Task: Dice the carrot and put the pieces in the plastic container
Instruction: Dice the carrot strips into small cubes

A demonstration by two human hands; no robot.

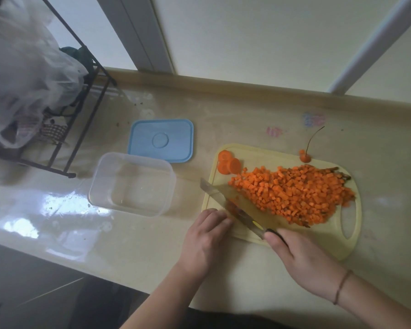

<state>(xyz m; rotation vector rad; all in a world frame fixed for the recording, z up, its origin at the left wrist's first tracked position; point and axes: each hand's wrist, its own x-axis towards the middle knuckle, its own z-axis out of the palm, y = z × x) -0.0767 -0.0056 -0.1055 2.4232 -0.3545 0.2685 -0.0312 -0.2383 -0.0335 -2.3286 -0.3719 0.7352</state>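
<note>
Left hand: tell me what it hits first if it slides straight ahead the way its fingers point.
Probably the knife: the left hand points its fingertips at the blade, already nearly touching.
</note>
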